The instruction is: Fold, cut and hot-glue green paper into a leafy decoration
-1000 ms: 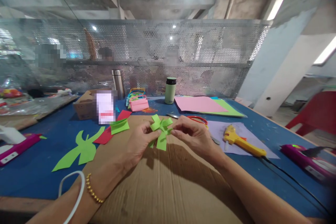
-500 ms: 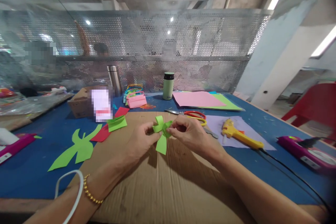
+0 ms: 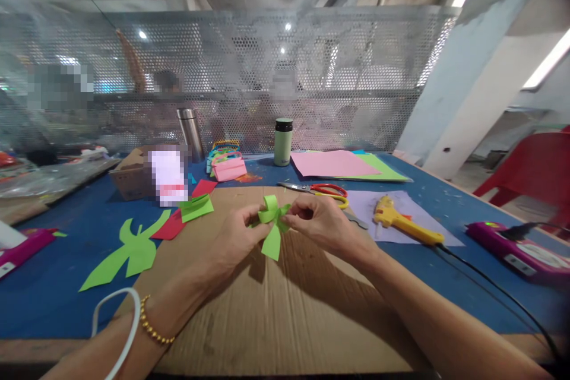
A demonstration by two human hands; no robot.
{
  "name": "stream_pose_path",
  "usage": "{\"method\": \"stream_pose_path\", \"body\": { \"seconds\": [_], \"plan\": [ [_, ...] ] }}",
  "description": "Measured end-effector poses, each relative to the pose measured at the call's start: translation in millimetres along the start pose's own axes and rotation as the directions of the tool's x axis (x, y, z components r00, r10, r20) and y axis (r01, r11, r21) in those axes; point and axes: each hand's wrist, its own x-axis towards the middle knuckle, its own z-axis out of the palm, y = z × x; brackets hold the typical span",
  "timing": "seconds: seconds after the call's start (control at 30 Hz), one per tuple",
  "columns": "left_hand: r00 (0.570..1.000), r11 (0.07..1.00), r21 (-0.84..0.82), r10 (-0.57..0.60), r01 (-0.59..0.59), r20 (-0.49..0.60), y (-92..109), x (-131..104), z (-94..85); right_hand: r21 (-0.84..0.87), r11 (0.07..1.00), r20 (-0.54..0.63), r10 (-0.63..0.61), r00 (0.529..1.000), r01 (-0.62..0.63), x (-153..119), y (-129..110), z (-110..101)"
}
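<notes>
Above a brown cardboard sheet (image 3: pixel 267 320), both hands hold a green paper bow (image 3: pixel 271 241) with loops and a hanging tail. My left hand (image 3: pixel 243 228) pinches its left side between thumb and fingers. At the other side, my right hand (image 3: pixel 318 219) grips a small loop with thumb and forefinger. My fingers hide part of the bow's middle. Left of the cardboard lies a cut green paper shape (image 3: pixel 136 249). Close by are red paper pieces (image 3: pixel 171 225) and a folded green paper piece (image 3: pixel 197 208).
Red-and-yellow-handled scissors (image 3: pixel 329 192) lie past my right hand. A yellow glue gun (image 3: pixel 405 222) rests on purple paper (image 3: pixel 363 202), its cord trailing right. Further back stand a green bottle (image 3: pixel 282 145), a steel flask (image 3: pixel 190 136), small paper bags (image 3: pixel 228 167) and pink paper (image 3: pixel 333 163).
The camera view has shifted slightly. Both hands keep their hold on the green bow, with almost no change in finger position.
</notes>
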Motion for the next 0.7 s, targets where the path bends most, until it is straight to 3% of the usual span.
{"method": "stream_pose_path", "body": {
  "seconds": [0.7],
  "plan": [
    [1.000, 1.000, -0.022, -0.019, 0.019, 0.006, -2.2, -1.0, 1.0, -0.058, 0.998, 0.000, -0.033, 0.999, 0.033, -2.8, -6.2, -3.3]
  ]
}}
